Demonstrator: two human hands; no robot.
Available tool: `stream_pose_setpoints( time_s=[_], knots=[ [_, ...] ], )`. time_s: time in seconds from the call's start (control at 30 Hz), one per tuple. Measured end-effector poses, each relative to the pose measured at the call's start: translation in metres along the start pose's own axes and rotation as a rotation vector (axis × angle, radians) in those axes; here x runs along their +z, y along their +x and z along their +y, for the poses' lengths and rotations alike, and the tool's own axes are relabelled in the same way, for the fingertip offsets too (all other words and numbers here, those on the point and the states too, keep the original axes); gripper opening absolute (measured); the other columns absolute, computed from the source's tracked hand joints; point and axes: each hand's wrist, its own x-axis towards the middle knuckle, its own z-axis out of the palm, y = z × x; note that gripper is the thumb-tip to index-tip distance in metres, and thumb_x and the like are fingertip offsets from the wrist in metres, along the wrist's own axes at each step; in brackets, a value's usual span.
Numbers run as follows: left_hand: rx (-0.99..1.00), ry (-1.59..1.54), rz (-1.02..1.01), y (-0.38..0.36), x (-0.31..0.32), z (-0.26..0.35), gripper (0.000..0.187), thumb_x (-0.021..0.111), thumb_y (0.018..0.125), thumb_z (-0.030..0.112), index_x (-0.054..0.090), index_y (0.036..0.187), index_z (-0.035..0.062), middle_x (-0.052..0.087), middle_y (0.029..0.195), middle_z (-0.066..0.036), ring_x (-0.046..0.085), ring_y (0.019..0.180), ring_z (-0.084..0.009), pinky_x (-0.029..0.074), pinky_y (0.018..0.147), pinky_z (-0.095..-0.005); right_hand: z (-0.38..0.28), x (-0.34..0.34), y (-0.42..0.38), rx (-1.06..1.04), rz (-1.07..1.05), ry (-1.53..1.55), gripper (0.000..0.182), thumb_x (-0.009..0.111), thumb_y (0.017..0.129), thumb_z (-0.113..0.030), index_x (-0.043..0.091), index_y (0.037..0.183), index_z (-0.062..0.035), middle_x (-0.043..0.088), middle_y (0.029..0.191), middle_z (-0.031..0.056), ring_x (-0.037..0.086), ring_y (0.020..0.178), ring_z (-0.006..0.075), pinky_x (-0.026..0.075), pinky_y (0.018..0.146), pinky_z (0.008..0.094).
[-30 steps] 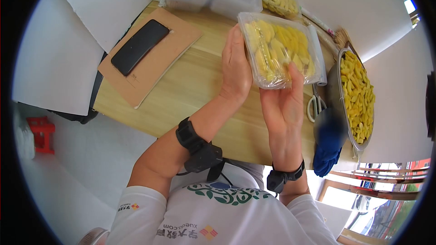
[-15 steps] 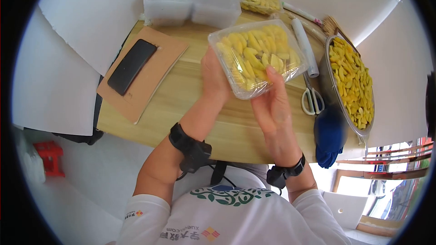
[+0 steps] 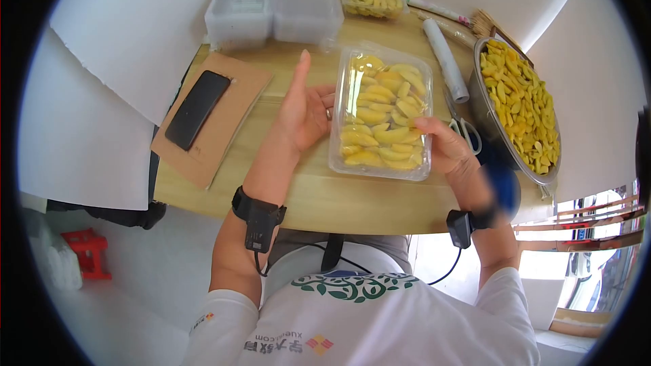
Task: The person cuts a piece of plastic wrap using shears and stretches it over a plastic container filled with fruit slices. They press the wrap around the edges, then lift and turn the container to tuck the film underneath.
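Note:
A clear plastic tray (image 3: 383,112) of yellow fruit slices, covered with shiny film, is tilted up in front of me over the table. My right hand (image 3: 451,146) grips its right edge, thumb on top and the other fingers hidden behind it. At the tray's left side is my left hand (image 3: 302,112), open, its thumb pointing up and away from the tray. The fingertips of that hand reach the tray's left edge, with a ring on one finger.
A large metal basin (image 3: 481,81) of fruit slices stands at right, beside scissors (image 3: 468,129) and a film roll (image 3: 445,61). Stacked empty trays (image 3: 274,17) and a filled tray (image 3: 373,1) stand at the back. A phone (image 3: 197,110) lies on cardboard (image 3: 220,142) at left.
The tray has turned to a more upright angle and moved slightly lower. My left hand has let go of it and opened; my right hand has shifted to its right edge.

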Motion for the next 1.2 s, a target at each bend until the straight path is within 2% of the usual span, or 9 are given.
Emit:
stream_pose_setpoints(
  time_s=[0.1, 0.2, 0.27, 0.37, 0.5, 0.83, 1.03, 1.1, 1.2],
  knots=[
    [-0.021, 0.159, 0.106, -0.012, -0.001, -0.005, 0.096, 0.042, 0.084, 0.075, 0.048, 0.128, -0.0097, 0.060, 0.118, -0.017, 0.059, 0.107, -0.0242, 0.044, 0.097, -0.0396, -0.002, -0.017, 0.002, 0.053, -0.036, -0.028, 0.057, 0.066, 0.085, -0.015, 0.043, 0.134, 0.0035, 0.056, 0.127, 0.0169, 0.057, 0.115, 0.0261, 0.047, 0.100, 0.0396],
    [-0.009, 0.179, 0.096, -0.022, -0.006, -0.010, 0.085, 0.053, 0.085, 0.068, 0.050, 0.127, -0.0064, 0.061, 0.117, -0.014, 0.058, 0.107, -0.0211, 0.044, 0.097, -0.0393, 0.004, -0.029, 0.009, 0.106, -0.082, -0.081, 0.064, 0.070, 0.084, -0.018, 0.041, 0.135, 0.0044, 0.054, 0.130, 0.0168, 0.057, 0.116, 0.0255, 0.047, 0.101, 0.0382],
    [0.103, 0.084, 0.143, -0.030, -0.001, -0.016, 0.065, 0.065, 0.087, 0.048, 0.051, 0.124, -0.0033, 0.061, 0.117, -0.013, 0.058, 0.107, -0.0207, 0.046, 0.096, -0.0397, 0.005, -0.025, 0.011, 0.108, -0.109, -0.112, 0.067, 0.071, 0.083, -0.019, 0.039, 0.137, 0.0045, 0.053, 0.131, 0.0171, 0.057, 0.116, 0.0255, 0.047, 0.100, 0.0377],
    [0.110, 0.027, 0.088, -0.048, 0.011, -0.016, 0.050, 0.071, 0.087, 0.029, 0.053, 0.122, -0.0014, 0.061, 0.117, -0.012, 0.058, 0.108, -0.0209, 0.047, 0.095, -0.0391, 0.003, -0.024, 0.017, 0.144, -0.175, -0.152, 0.074, 0.073, 0.081, -0.021, 0.035, 0.139, 0.0044, 0.051, 0.134, 0.0176, 0.056, 0.118, 0.0254, 0.047, 0.100, 0.0366],
    [0.091, 0.019, 0.083, -0.055, 0.009, -0.025, 0.045, 0.069, 0.088, 0.023, 0.053, 0.122, -0.0018, 0.061, 0.117, -0.011, 0.058, 0.109, -0.0213, 0.047, 0.095, -0.0388, -0.005, -0.032, 0.030, 0.232, -0.289, -0.182, 0.079, 0.073, 0.080, -0.020, 0.030, 0.142, 0.0034, 0.049, 0.136, 0.0173, 0.053, 0.121, 0.0250, 0.047, 0.100, 0.0357],
    [0.216, -0.039, 0.130, -0.058, 0.001, -0.043, 0.042, 0.071, 0.085, 0.018, 0.056, 0.118, -0.0035, 0.061, 0.116, -0.010, 0.058, 0.108, -0.0191, 0.046, 0.093, -0.0341, -0.014, -0.038, 0.052, 0.163, -0.240, -0.291, 0.075, 0.069, 0.084, -0.021, 0.029, 0.143, 0.0028, 0.046, 0.138, 0.0167, 0.052, 0.123, 0.0238, 0.045, 0.102, 0.0349],
    [0.292, -0.072, 0.198, -0.056, -0.003, -0.045, 0.046, 0.071, 0.085, 0.021, 0.053, 0.122, -0.0008, 0.061, 0.118, -0.009, 0.057, 0.110, -0.0193, 0.046, 0.096, -0.0345, -0.013, -0.038, 0.052, 0.029, -0.108, -0.443, 0.074, 0.052, 0.095, -0.045, 0.025, 0.146, 0.0014, 0.039, 0.145, 0.0181, 0.045, 0.129, 0.0246, 0.042, 0.104, 0.0361],
    [0.301, -0.095, 0.202, -0.056, -0.003, -0.045, 0.048, 0.072, 0.084, 0.021, 0.052, 0.123, -0.0009, 0.060, 0.119, -0.009, 0.057, 0.110, -0.0197, 0.046, 0.097, -0.0348, -0.012, -0.035, 0.053, -0.010, -0.227, -0.320, 0.083, 0.041, 0.094, -0.061, 0.024, 0.147, 0.0000, 0.036, 0.147, 0.0189, 0.041, 0.132, 0.0262, 0.039, 0.107, 0.0384],
    [0.330, -0.135, 0.282, -0.058, 0.000, -0.042, 0.051, 0.072, 0.084, 0.022, 0.051, 0.124, -0.0013, 0.059, 0.121, -0.010, 0.057, 0.111, -0.0201, 0.046, 0.097, -0.0351, -0.006, -0.039, 0.054, -0.028, -0.141, -0.122, 0.093, 0.036, 0.089, -0.071, 0.023, 0.147, 0.0011, 0.035, 0.148, 0.0194, 0.039, 0.134, 0.0282, 0.034, 0.111, 0.0412]
  ],
)
